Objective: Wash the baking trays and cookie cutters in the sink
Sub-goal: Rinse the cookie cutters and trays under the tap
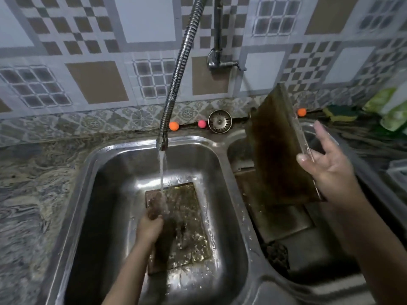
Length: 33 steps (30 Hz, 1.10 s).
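Baking trays: at least 3 visible.
- Tray in left basin (178, 225), flat under running tap (162, 144); left hand (149, 225) grips its near-left edge, fingers closed.
- Raised tray (277, 150), tilted over right basin; right hand (323, 166) pinches its edge, thumb in front, other fingers spread.
- Further tray(s) (284, 219) lying in right basin; exact count unclear.

Handling, judged: thin rigid metal, light, wet, slippery; take by rim.
Cookie cutters: none discernible.
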Available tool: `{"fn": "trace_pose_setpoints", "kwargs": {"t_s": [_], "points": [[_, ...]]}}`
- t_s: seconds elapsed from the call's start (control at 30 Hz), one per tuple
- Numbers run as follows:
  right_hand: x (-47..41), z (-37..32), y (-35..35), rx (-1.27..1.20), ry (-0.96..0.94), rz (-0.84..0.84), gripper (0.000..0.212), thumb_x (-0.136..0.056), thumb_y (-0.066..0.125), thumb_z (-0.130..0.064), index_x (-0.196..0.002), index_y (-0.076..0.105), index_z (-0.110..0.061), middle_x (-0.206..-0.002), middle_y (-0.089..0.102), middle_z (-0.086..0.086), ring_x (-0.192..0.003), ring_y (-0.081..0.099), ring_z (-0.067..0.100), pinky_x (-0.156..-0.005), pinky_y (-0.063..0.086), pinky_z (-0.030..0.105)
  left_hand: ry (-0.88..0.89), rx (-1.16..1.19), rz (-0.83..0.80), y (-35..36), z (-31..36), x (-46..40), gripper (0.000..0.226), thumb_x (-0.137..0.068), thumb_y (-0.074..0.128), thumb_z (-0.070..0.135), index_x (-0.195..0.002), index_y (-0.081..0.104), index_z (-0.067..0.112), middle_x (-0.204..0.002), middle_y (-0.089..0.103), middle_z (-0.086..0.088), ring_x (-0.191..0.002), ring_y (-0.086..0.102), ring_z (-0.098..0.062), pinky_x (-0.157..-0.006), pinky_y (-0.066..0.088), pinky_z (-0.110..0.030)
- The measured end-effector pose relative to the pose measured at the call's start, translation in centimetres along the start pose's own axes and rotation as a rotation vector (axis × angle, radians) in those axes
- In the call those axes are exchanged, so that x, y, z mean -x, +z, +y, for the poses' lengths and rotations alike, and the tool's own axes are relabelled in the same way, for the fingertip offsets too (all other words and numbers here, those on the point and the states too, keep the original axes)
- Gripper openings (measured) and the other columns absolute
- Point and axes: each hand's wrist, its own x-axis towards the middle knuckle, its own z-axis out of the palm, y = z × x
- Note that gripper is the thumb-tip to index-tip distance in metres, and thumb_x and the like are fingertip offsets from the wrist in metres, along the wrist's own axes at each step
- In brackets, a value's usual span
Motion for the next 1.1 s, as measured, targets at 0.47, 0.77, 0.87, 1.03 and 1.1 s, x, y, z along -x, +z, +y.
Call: {"fn": "trace_pose_setpoints", "kwargs": {"t_s": [0.47,0.77,0.87,1.03,1.1], "points": [[2.3,17.6,2.1,0.736,0.213,-0.313,0.094,-0.087,0.061,0.001,-0.148,0.001,-0.036,-0.109,0.065,0.006,-0.088,0.06,0.009,-0.08,0.048,0.025,0.147,-0.391,0.155,-0.3,-2.6,-0.9,0.051,-0.069,0.062,-0.006,-0.114,0.058,0.017,-0.088,0.067,-0.013,-0.075,0.06,-0.035,-0.062,0.047,-0.035],[0.7,16.3,3.2,0.544,0.265,-0.161,0.078,-0.092,0.06,-0.008,-0.152,0.011,-0.018,-0.145,0.046,0.005,-0.125,0.046,0.008,-0.093,0.037,0.014,0.148,-0.498,0.118,-0.6,-2.3,-1.0,0.048,-0.069,0.064,0.001,-0.115,0.064,0.015,-0.102,0.07,-0.015,-0.094,0.064,-0.037,-0.078,0.052,-0.037],[0.7,14.7,3.6,0.548,0.1,-0.069,0.072,-0.091,0.058,-0.005,-0.151,0.018,-0.014,-0.14,0.051,0.005,-0.065,0.063,0.009,-0.065,0.055,0.024,0.136,-0.466,0.121,-0.8,-2.5,-1.2,0.042,-0.068,0.061,0.009,-0.109,0.065,0.018,-0.101,0.071,-0.014,-0.094,0.064,-0.036,-0.081,0.055,-0.04],[1.9,11.8,6.3,0.609,-0.22,0.009,0.067,-0.088,0.061,-0.003,-0.148,0.03,-0.008,-0.136,0.055,0.006,-0.092,0.058,-0.005,-0.076,0.048,0.017,0.207,-0.317,0.152,-0.7,-1.0,0.1,0.041,-0.077,0.059,0.001,-0.117,0.062,0.014,-0.101,0.069,-0.011,-0.089,0.064,-0.03,-0.077,0.052,-0.032],[2.8,10.8,8.3,0.634,-0.335,-0.044,0.065,-0.087,0.063,-0.003,-0.145,0.034,-0.007,-0.133,0.052,0.001,-0.123,0.05,0.018,-0.099,0.044,0.032,0.22,-0.249,0.124,-0.6,-0.2,0.6,0.046,-0.077,0.058,-0.007,-0.12,0.06,0.008,-0.088,0.065,-0.003,-0.075,0.061,-0.021,-0.071,0.047,-0.028]]}}
